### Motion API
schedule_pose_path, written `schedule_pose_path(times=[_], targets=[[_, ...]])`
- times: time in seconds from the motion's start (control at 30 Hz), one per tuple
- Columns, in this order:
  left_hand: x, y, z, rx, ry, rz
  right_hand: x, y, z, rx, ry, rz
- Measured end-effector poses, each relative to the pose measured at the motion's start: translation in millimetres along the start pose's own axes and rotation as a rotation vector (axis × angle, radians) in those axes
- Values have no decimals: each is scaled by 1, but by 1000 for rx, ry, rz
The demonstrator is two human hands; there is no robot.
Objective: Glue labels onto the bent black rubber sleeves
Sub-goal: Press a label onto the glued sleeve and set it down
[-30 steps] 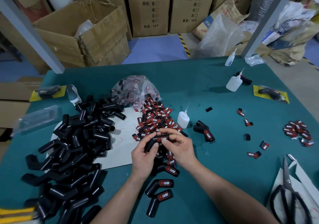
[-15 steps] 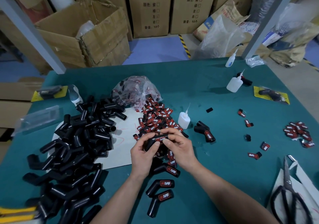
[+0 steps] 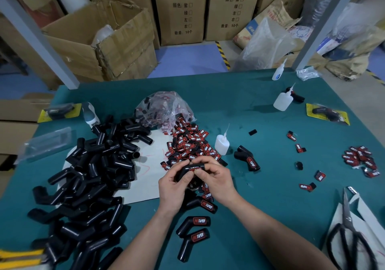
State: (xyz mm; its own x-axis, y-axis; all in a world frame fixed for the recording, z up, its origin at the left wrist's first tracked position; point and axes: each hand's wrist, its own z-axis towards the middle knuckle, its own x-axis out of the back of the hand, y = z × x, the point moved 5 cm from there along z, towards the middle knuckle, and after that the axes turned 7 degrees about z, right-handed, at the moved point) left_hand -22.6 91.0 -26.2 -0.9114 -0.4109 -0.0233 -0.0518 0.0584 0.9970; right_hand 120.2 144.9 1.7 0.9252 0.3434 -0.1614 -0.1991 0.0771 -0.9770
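Both hands hold one bent black rubber sleeve (image 3: pixel 190 168) above the table's middle. My left hand (image 3: pixel 173 186) grips its bent end from below. My right hand (image 3: pixel 214 177) pinches the red label on its top with thumb and fingers. A heap of red-and-black labels (image 3: pixel 188 144) lies just beyond the hands, spilling from a clear bag (image 3: pixel 164 107). A small glue bottle (image 3: pixel 222 143) stands to the right of the heap. Several labelled sleeves (image 3: pixel 196 222) lie below the hands. A large pile of bare sleeves (image 3: pixel 87 178) fills the left.
A second glue bottle (image 3: pixel 282 101) and a third (image 3: pixel 278 73) stand at the far right. Loose labels (image 3: pixel 360 160) lie scattered on the right. Scissors (image 3: pixel 350 234) rest at the lower right corner. White paper (image 3: pixel 145 176) lies under the piles. Cardboard boxes stand beyond the green table (image 3: pixel 260 186).
Both hands stay on the same sleeve. The right fingers have shifted slightly along the label; nothing else moved.
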Motion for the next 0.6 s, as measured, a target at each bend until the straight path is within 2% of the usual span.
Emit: schedule_pose_path(times=[0.37,0.6], targets=[[0,3,-2,-56,2,-26,-1,-4,-3,57,34,-14],[-1,14,-4,-168,-6,-8,-2,0,-7,99,95,-46]])
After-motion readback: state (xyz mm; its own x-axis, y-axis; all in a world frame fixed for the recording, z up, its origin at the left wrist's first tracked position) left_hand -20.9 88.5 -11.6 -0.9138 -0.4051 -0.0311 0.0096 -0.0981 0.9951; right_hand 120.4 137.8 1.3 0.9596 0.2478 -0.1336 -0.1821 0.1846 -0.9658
